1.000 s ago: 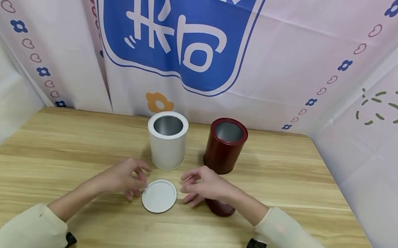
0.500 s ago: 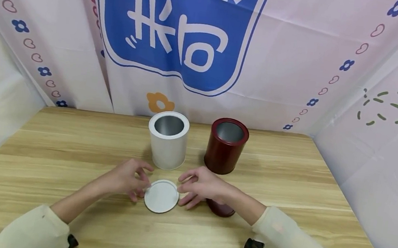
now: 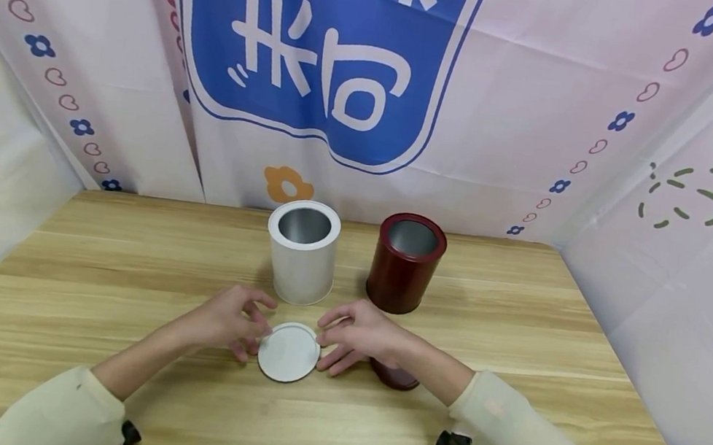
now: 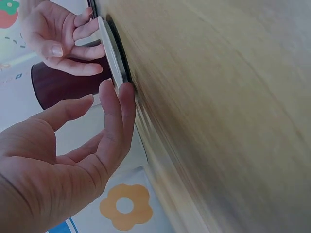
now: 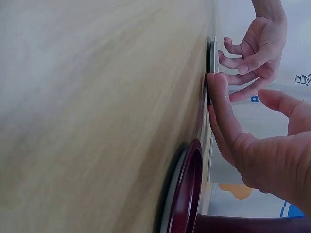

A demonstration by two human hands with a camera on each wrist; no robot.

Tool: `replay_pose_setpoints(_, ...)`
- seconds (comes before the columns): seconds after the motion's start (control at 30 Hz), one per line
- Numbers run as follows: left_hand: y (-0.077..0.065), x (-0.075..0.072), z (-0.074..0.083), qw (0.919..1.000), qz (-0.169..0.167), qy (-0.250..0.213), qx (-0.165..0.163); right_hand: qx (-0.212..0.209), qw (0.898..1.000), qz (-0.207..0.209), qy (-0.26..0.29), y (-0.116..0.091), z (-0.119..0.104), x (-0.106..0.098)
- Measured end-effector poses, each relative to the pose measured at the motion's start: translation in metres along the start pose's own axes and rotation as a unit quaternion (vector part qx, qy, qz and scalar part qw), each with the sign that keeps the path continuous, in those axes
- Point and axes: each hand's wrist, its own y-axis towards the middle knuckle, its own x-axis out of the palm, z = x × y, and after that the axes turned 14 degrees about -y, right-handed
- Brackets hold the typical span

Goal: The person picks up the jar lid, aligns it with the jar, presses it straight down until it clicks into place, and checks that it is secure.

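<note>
A round white lid (image 3: 289, 352) lies flat on the table between the two hands. At its left edge is my left hand (image 3: 233, 322), its fingertips right at the rim and the thumb held apart. My right hand (image 3: 365, 335) meets the opposite edge in the same way, fingers extended and thumb off the lid. The left wrist view shows the white lid (image 4: 112, 51) edge-on, with fingertips of both hands along it. Just behind the lid stands an uncovered white can (image 3: 301, 275). Partly hidden beneath the right forearm is a dark red lid (image 3: 397, 377).
An uncovered dark red can (image 3: 400, 280) stands to the right of the white can. The wooden table (image 3: 128, 255) runs back to a printed cloth (image 3: 506, 122), and cloth also hangs along both sides.
Both hands have come slightly inward, so their fingertips now reach the white lid's rim from either side. Over the last half second hardly anything moves. The cans stay put.
</note>
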Motion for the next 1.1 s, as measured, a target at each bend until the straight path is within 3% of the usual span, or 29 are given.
replay_pose_setpoints(0.37, 0.001, -0.001, -0.003, 0.9999, 0.012, -0.005, -0.003, -0.001, 1.000, 0.000, 0.012, -0.003, -0.003, 0.000)
replay_pose_setpoints(0.73, -0.003, 0.000, 0.010, 0.9981, 0.039, 0.000, 0.048, -0.016, 0.999, 0.043, -0.001, -0.009, -0.015, -0.007)
replay_pose_setpoints(1.1, 0.001, 0.002, 0.020, 0.9950, 0.066, -0.010, 0.074, -0.030, 0.998, 0.060, -0.003, -0.013, -0.029, -0.011)
